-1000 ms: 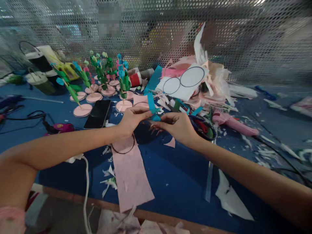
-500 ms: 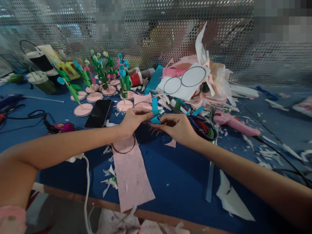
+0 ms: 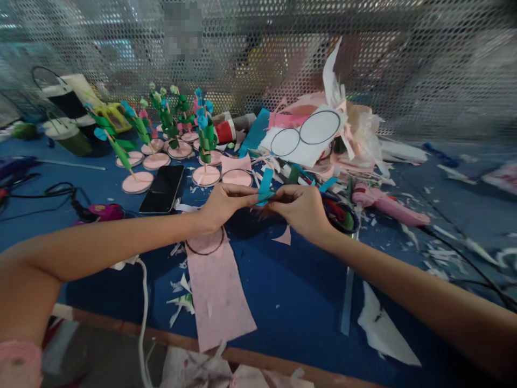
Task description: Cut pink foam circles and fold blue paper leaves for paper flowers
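Above the middle of the table, my left hand (image 3: 226,203) pinches a blue paper strip (image 3: 265,183) between thumb and fingers. My right hand (image 3: 301,211) is closed on the same strip from the other side, fingertips almost meeting the left ones. One end of the strip sticks up; the rest is folded between my fingertips and partly hidden. Below my left wrist lies a long pink paper piece (image 3: 220,291) with a dark ring drawn on it. Beyond my hands is a pink disc (image 3: 237,178) with a dark rim.
Paper flowers (image 3: 205,140) on pink discs stand at the back left, near a black phone (image 3: 162,189). A pink glue gun (image 3: 390,205) lies right, by scissors (image 3: 343,213). A heap of paper scraps (image 3: 315,129) rests against the perforated metal screen (image 3: 258,59).
The blue strip has shifted slightly right and its raised end has tipped over to the right. My hands have drawn closer together around it.
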Demonstrator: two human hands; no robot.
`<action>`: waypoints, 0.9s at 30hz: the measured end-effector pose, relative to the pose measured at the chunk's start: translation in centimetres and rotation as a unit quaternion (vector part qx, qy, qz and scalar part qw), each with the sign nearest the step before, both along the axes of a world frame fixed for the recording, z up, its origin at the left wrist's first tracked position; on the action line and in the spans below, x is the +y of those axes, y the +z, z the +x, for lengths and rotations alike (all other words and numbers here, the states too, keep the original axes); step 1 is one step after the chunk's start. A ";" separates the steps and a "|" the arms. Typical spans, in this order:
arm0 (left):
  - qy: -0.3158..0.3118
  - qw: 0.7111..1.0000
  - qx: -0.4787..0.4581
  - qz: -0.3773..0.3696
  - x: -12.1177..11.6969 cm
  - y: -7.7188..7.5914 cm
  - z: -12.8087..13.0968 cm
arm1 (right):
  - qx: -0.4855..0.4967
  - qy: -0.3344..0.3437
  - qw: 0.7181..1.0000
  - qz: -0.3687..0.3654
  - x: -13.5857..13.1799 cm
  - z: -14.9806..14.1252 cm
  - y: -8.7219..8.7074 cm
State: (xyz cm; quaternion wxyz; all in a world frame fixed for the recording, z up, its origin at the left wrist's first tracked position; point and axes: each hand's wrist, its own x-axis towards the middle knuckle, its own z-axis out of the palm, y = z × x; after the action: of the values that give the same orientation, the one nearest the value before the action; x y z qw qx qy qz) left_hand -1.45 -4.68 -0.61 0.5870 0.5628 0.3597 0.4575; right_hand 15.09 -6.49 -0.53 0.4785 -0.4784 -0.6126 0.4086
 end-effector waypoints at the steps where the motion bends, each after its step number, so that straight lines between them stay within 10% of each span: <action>1: 0.006 1.000 0.003 -0.004 0.1 0.0 0.0 | 0.005 0.011 1.000 -0.007 -0.1 0.0 0.1; 27: 0.062 0.997 -0.043 -0.016 0.8 -0.1 0.0 | 0.059 0.040 0.997 -0.028 -0.6 -0.6 0.7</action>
State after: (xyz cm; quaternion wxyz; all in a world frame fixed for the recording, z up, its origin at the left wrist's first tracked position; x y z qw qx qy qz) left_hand -1.50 -3.85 -0.74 0.5811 0.5096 0.3763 0.5109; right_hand 14.48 -7.10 0.15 0.4836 -0.4416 -0.5901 0.4722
